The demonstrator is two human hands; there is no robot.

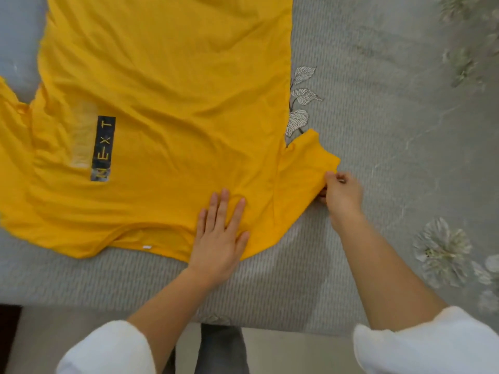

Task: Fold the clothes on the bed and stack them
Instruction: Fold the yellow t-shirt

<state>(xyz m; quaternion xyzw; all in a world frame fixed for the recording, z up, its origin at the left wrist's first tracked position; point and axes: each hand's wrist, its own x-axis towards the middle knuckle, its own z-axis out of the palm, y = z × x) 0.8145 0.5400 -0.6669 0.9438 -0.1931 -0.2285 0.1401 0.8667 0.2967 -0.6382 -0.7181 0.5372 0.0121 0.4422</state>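
A bright yellow cotton T-shirt (162, 109) lies spread, unfolded, along the near edge of the grey floral bedspread (378, 130). The left hand (220, 236) presses it flat, open-palmed; the right hand (341, 193) pinches its sleeve (305, 168). Folding seems barely begun; no stack shows.

"NEXT" – yellow letters, black strip (103, 148), yellow T-shirt (172, 103)
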